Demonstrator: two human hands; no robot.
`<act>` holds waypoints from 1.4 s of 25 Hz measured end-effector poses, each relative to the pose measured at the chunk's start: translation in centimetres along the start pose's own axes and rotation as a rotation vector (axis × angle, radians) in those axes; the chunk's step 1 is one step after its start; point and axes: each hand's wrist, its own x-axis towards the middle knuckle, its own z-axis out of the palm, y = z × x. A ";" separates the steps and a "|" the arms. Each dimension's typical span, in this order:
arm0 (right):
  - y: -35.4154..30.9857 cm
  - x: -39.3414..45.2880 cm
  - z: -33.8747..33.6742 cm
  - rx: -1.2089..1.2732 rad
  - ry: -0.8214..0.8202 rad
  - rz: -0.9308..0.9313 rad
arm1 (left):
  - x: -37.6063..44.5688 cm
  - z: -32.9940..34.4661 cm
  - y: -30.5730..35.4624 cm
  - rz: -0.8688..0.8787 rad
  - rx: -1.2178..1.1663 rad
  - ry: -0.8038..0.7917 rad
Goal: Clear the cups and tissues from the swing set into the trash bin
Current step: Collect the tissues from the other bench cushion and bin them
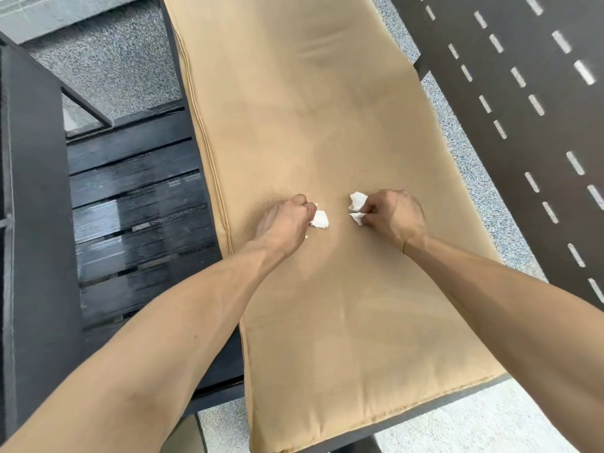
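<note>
The tan cushion [327,109] of the swing seat fills the middle of the head view. My left hand [284,223] rests on it with its fingers closed around a crumpled white tissue [319,220] that sticks out to the right. My right hand [397,215] is a little to the right, pinching another white tissue [357,207] between fingertips; its torn ends poke out toward the left. Both tissues are close to the cushion surface. No cup and no trash bin are in view.
Dark slats of the swing's backrest [137,204] run along the left of the cushion, with a dark frame bar [32,223] further left. A dark perforated metal panel [523,93] stands at the right. Speckled grey floor [474,178] shows between.
</note>
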 end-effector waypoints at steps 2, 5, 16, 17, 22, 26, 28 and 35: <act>0.0 -1.4 0.0 0.052 -0.017 0.018 | -0.8 -0.2 0.1 -0.056 -0.083 0.006; -0.6 -3.4 -1.0 0.063 -0.001 0.006 | -2.5 -1.7 0.2 -0.137 -0.242 0.053; -12.8 -14.4 -10.9 0.166 0.304 -0.195 | -15.6 -16.0 -0.7 -0.248 -0.616 0.398; -14.2 -15.7 -12.0 0.164 0.347 -0.215 | -17.0 -17.6 -0.8 -0.235 -0.628 0.423; -20.7 -22.5 -17.2 0.178 0.520 -0.315 | -24.0 -25.9 -1.7 -0.095 -0.639 0.564; -24.2 -27.7 -19.9 0.144 0.632 -0.366 | -28.6 -30.4 -1.7 -0.057 -0.645 0.600; -25.1 -29.9 -21.0 0.118 0.681 -0.407 | -30.4 -31.8 -1.2 -0.045 -0.624 0.629; -27.3 -35.6 -22.7 0.079 0.705 -0.519 | -36.9 -33.8 0.1 -0.081 -0.565 0.779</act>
